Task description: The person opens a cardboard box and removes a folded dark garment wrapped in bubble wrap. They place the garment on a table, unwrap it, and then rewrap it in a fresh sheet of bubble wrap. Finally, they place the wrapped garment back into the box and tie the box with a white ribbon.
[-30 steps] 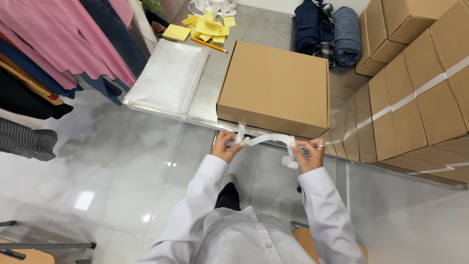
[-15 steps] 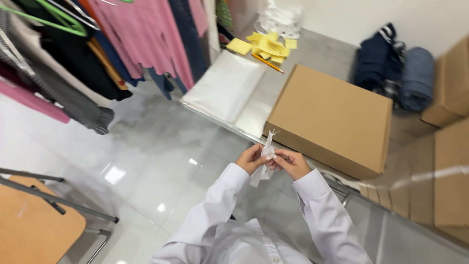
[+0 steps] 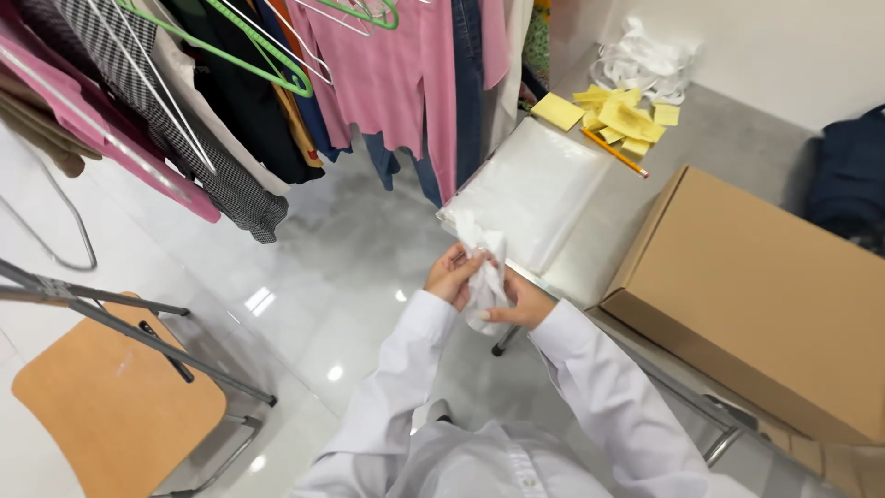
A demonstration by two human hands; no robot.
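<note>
Bunching a white wad (image 3: 485, 277) of crumpled film or paper between them, the left hand (image 3: 454, 275) and right hand (image 3: 518, 304) meet in front of the chest, just off the tabletop (image 3: 737, 152) edge and above the floor (image 3: 323, 267); the left grip is curled closed on the wad's upper side, and the right grip is closed on its lower part from underneath. Both arms wear white sleeves. On the grey tabletop, a large flat brown box (image 3: 756, 295) lies closed at the right, plain cardboard with one corner toward the hands. Left of it, near the tabletop's edge and just beyond the wad, a clear flat plastic bag (image 3: 535, 189) lies. Farther back sit loose yellow notes (image 3: 618, 115), small squares overlapping in a heap, with an orange pencil (image 3: 613, 152) lying slantwise just beside them. Behind the notes, against the white wall, a pile of white strips (image 3: 650, 65) rests. At the far right edge, dark blue cloth (image 3: 853, 184) shows. The floor is glossy pale tile with light glints. To the left, a rack of clothes (image 3: 277, 101) hangs on green and white hangers: pink, black, checked and blue pieces. At lower left stands a chair (image 3: 111, 406) with an orange wooden seat and grey metal frame.
</note>
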